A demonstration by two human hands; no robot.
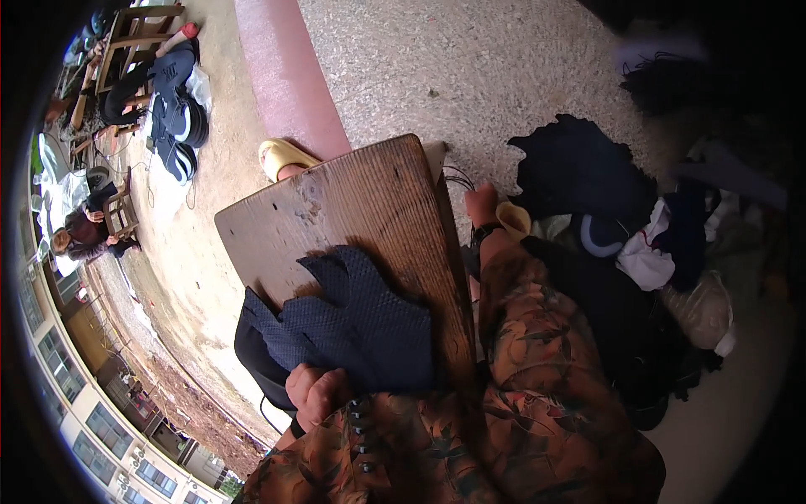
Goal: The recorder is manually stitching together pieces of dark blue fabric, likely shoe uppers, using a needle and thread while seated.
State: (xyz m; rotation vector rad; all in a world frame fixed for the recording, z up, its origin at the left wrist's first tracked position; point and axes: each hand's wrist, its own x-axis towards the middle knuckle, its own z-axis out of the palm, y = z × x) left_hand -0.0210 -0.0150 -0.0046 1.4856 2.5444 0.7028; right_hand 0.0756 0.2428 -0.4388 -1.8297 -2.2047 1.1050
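A dark blue textured fabric piece (357, 323) with a jagged far edge lies on a brown wooden board (369, 197) in front of me. At its near edge my left hand (317, 395) is closed, the fingers curled against the cloth. My right hand (481, 204) reaches past the board's right side, its fingers closed beside thin black cords (457, 175). These cords run from the hand toward the board's far right corner. The fingertips of the right hand are partly hidden.
Right of my right arm lie a large dark cloth piece (579, 168), white cloth (648, 259) and a clear plastic bag (703, 312). A yellow slipper (281, 158) is on my foot beyond the board. Dark sneakers (185, 118) and a seated person (84, 231) are at the left.
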